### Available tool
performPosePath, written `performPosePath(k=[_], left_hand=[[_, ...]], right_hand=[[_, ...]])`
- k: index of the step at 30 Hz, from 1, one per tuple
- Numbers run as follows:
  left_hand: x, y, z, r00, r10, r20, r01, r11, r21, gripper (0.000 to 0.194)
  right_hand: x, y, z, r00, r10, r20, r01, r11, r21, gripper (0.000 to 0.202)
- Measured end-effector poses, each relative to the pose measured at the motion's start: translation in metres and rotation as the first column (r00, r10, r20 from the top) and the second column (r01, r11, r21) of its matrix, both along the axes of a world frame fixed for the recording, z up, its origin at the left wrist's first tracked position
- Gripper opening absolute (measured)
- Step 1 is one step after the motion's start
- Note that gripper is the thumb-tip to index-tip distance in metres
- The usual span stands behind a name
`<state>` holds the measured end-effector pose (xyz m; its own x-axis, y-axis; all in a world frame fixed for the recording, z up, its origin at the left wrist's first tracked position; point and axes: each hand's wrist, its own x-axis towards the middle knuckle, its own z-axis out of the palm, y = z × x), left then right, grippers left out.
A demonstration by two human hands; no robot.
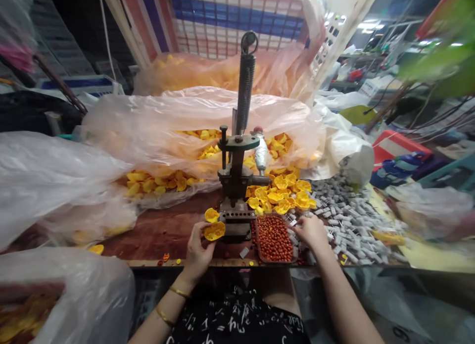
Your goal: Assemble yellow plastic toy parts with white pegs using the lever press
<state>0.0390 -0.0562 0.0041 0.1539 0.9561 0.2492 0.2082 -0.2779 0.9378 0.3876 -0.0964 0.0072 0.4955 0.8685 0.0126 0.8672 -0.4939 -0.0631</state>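
Between the thumb and fingers of my left hand [199, 249] is a yellow plastic shell [214, 231], cupped and thin-walled. A second yellow shell [212, 215] sits just above it, against the left side of the hand press [236, 185]; whether my fingers also hold it I cannot tell. My right hand [312, 231] is at the left edge of a heap of small grey blocks [349, 220], fingers bent together and pointing down-left. What its fingertips pinch, if anything, is hidden. Beside it stands a clear tub [259, 242] full of small red-brown beads [275, 239].
More yellow shells [284, 191] are piled right of the press. Behind it lies a large clear plastic bag [200, 109] of shells, below a white crate [334, 42]. The press's handle [261, 153] sticks up on its right. Plastic bags [55, 175] crowd the left side.
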Motion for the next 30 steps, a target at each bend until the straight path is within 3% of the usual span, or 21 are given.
performPosePath(k=[9,13,16,18,19,20,22,24,25,27,30], left_hand=[[-0.007,0.004,-0.002,0.987,0.098,-0.130,-0.081,0.988,0.130,0.036],[-0.008,0.003,-0.002,0.985,0.098,-0.142,-0.079,0.988,0.133,0.035],[-0.008,0.003,-0.001,0.982,0.102,-0.161,-0.077,0.985,0.153,0.035],[-0.006,0.003,0.000,0.978,0.113,-0.173,-0.080,0.978,0.191,0.036],[-0.004,0.003,0.001,0.977,0.117,-0.177,-0.077,0.973,0.218,0.037],[-0.001,0.003,0.002,0.977,0.115,-0.182,-0.068,0.967,0.246,0.037],[0.005,0.001,0.004,0.976,0.110,-0.190,-0.047,0.950,0.310,0.036],[0.011,0.000,0.007,0.973,0.112,-0.200,-0.031,0.929,0.369,0.035],[0.012,-0.001,0.008,0.972,0.111,-0.208,-0.021,0.920,0.392,0.035],[0.013,-0.003,0.010,0.968,0.094,-0.233,0.011,0.909,0.416,0.035],[0.011,-0.003,0.010,0.963,0.070,-0.260,0.048,0.905,0.422,0.036]], right_hand=[[-0.006,0.000,-0.004,1.000,-0.007,0.017,0.008,1.000,-0.026,0.042],[-0.002,-0.003,-0.006,0.999,0.013,0.048,-0.016,0.997,0.072,0.034],[-0.007,-0.006,0.011,0.999,-0.034,-0.031,0.040,0.971,0.237,0.026],[-0.030,-0.006,0.030,0.982,0.015,-0.188,0.062,0.917,0.394,0.024],[-0.049,-0.006,0.039,0.951,0.110,-0.289,0.037,0.887,0.460,0.022],[-0.071,-0.006,0.048,0.891,0.235,-0.389,0.000,0.857,0.516,0.020],[-0.121,-0.004,0.060,0.665,0.470,-0.580,-0.120,0.834,0.539,0.014],[-0.164,-0.002,0.063,0.503,0.496,-0.708,-0.145,0.856,0.497,0.012],[-0.179,0.000,0.062,0.469,0.477,-0.744,-0.138,0.871,0.471,0.012],[-0.195,0.002,0.058,0.473,0.436,-0.765,-0.119,0.893,0.435,0.013],[-0.196,0.006,0.054,0.524,0.422,-0.740,-0.137,0.899,0.416,0.011]])
